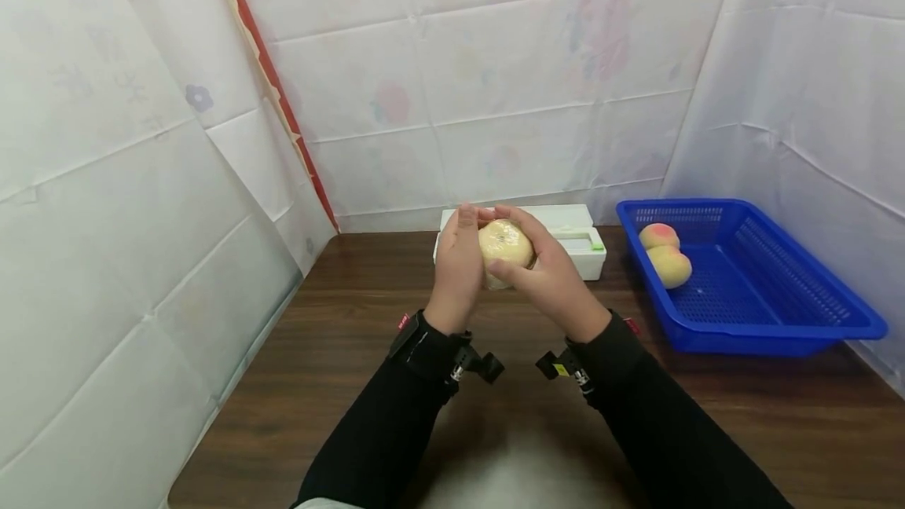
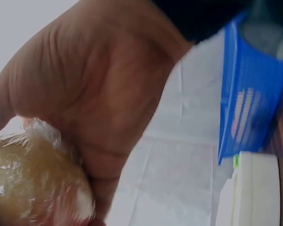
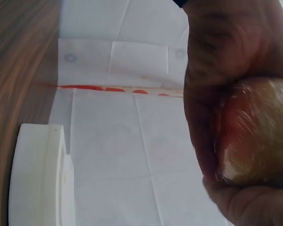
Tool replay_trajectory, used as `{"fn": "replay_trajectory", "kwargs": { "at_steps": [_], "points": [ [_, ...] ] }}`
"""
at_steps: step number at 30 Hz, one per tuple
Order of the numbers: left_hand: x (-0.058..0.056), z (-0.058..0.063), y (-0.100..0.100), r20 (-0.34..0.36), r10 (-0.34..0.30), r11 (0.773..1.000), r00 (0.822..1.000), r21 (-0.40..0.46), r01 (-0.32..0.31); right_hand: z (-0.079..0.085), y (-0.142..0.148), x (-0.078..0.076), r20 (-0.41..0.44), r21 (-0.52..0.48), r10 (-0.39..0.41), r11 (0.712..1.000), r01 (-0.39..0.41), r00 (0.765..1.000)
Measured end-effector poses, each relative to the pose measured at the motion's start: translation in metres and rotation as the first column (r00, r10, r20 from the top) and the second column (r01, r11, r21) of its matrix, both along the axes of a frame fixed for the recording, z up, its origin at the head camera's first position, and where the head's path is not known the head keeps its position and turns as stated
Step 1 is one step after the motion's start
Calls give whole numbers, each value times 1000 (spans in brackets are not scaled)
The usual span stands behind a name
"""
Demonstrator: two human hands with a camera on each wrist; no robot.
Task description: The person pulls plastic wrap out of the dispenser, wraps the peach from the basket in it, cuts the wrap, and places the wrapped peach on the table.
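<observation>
A peach (image 1: 505, 243) in clear cling film is held up between both hands, above the table. Shiny wrinkles of film cover its yellow skin, and a red blush shows on the wrapped peach (image 3: 250, 134) in the right wrist view. My left hand (image 1: 456, 269) cups its left side, fingers meeting the other hand's at the far side. Around the right side curl the fingers of my right hand (image 1: 555, 281), its thumb lying across the near face. Behind the hands stands a white box (image 1: 588, 258) with a green piece on it, partly hidden by them.
At the right sits a blue plastic basket (image 1: 763, 336) with two peaches (image 1: 669, 266) at its left side. The brown wooden table (image 1: 339, 352) meets white sheeting (image 1: 495, 124) at the back and sides.
</observation>
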State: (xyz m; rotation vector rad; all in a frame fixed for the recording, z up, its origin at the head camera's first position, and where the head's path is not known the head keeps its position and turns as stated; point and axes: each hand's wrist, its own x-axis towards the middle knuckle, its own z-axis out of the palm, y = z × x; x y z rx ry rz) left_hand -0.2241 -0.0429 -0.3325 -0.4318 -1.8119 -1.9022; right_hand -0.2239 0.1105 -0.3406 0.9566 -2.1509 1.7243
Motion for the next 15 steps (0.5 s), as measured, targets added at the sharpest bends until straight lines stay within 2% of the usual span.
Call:
{"fn": "replay_trajectory", "kwargs": {
  "at_steps": [3, 6, 8, 10, 15],
  "points": [
    [-1, -2, 1, -12, 23, 998, 1000, -56, -24, 0, 0, -2, -35, -8, -83, 997, 83, 996],
    [1, -5, 7, -23, -45, 996, 999, -72, 43, -2, -2, -1, -90, -56, -146, 988, 141, 985],
    [3, -6, 12, -36, -88, 995, 996, -59, 86, -3, -4, 1, -132, -68, -157, 987, 149, 979],
    [4, -6, 13, -53, -98, 995, 994, -29, 97, -5, -6, 2, -192, -48, -166, 986, 160, 967],
    [6, -5, 10, -78, -60, 998, 995, 15, 61, -6, -6, 1, -323, 18, -269, 957, 290, 907]
  ]
}}
